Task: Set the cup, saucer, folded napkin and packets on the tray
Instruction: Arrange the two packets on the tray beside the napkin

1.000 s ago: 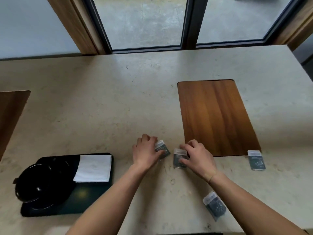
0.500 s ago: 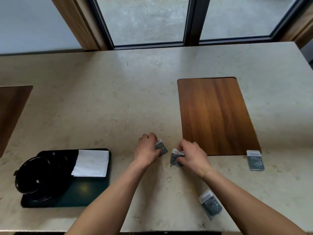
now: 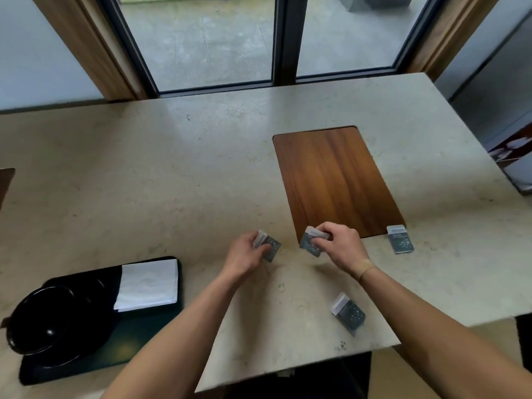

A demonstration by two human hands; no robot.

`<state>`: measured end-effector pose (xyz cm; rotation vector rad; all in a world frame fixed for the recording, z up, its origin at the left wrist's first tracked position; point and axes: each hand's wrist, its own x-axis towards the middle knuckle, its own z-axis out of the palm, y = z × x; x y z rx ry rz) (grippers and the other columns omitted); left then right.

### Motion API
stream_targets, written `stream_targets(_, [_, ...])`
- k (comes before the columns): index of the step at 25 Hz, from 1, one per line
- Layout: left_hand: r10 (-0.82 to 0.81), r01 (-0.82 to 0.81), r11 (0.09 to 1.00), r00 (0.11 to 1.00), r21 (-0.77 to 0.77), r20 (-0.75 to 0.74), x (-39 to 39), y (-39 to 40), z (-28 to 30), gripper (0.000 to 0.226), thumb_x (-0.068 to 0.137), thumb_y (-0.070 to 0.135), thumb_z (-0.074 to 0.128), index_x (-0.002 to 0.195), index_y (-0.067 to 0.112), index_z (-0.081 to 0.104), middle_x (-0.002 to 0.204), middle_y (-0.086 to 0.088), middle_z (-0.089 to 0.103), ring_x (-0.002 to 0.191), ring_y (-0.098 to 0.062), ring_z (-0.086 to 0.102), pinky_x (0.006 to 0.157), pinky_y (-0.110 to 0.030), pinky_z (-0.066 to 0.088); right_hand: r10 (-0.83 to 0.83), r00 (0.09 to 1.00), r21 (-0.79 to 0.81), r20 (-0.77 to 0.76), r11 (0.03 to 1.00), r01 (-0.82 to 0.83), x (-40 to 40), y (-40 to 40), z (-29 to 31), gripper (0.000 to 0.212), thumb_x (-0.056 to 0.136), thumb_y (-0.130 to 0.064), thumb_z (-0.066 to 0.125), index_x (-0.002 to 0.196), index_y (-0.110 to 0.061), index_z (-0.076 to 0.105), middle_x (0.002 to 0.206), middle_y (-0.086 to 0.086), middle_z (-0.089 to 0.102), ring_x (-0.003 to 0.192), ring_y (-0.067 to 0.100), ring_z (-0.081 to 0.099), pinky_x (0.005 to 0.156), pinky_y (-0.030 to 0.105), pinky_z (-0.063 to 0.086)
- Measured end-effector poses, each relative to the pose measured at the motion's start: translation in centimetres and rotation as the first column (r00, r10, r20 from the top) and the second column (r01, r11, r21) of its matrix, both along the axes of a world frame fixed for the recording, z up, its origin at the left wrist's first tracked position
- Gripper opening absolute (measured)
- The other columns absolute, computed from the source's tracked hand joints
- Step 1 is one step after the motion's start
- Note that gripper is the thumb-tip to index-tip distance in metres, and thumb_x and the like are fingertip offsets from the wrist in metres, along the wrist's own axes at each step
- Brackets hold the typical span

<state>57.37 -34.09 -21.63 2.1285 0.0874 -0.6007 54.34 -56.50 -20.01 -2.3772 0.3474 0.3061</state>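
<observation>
Gripping packets near table edge

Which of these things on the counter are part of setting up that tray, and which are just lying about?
Part of the job:
- black tray
- black cup on its saucer
- folded white napkin
- packet in the left hand
- packet in the right hand
- packet by the board's corner
- packet near the counter edge

Just lying about:
- wooden board
</observation>
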Motion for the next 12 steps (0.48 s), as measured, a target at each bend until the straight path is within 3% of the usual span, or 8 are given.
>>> stream_targets(3, [-0.124, 0.122, 0.992, 0.991, -0.04, -0.047, -2.2, -2.2, 0.3, 0.007, 0.089, 0.02, 0.065, 0.092, 0.014, 0.066, 0.092, -0.008, 0.071, 0.08, -0.022, 0.065, 0.075, -0.038, 0.054, -0.03, 1.0, -0.013, 0.001, 0.999, 0.03, -0.9, -3.0, 1.1, 0.014, 0.086, -0.026, 0.07, 0.099, -0.022, 0.067, 0.095, -0.006, 0.066, 0.088, 0.012, 0.061, 0.061, 0.02, 0.043])
stream_targets(7, [-0.231, 0.226, 0.972, 0.969, -0.068, -0.087, -5.1, -6.1, 0.2, 0.008, 0.084, 0.02, 0.068, 0.08, 0.022, 0.061, 0.084, -0.006, 0.068, 0.071, -0.019, 0.06, 0.07, -0.041, 0.054, -0.066, 0.997, 0.013, -0.04, 0.998, 0.066, -1.5, -7.9, 1.9, 0.01, 0.083, -0.019, 0.072, 0.092, -0.022, 0.067, 0.095, 0.0, 0.069, 0.085, 0.015, 0.062, 0.068, 0.029, 0.051])
stream_targets(10, [-0.235, 0.219, 0.969, 0.959, -0.113, -0.157, -7.6, -9.0, 0.2, 0.015, 0.081, 0.017, 0.074, 0.085, 0.023, 0.06, 0.085, -0.003, 0.066, 0.074, -0.016, 0.061, 0.074, -0.042, 0.055, -0.021, 0.997, 0.001, -0.073, 1.0, 0.021, -1.8, -11.9, 1.9, 0.013, 0.079, -0.016, 0.075, 0.086, -0.022, 0.067, 0.094, 0.002, 0.07, 0.085, 0.017, 0.062, 0.07, 0.032, 0.052])
stream_targets(12, [-0.197, 0.192, 0.98, 0.968, -0.045, -0.157, -9.3, -10.7, -0.1, 0.023, 0.078, 0.022, 0.077, 0.094, 0.027, 0.061, 0.088, 0.002, 0.066, 0.078, -0.013, 0.063, 0.072, -0.034, 0.054, 0.009, 0.995, 0.008, -0.103, 1.0, -0.009, -2.1, -15.1, 1.6, 0.021, 0.076, -0.014, 0.078, 0.093, -0.02, 0.068, 0.097, 0.004, 0.069, 0.088, 0.02, 0.063, 0.075, 0.036, 0.056])
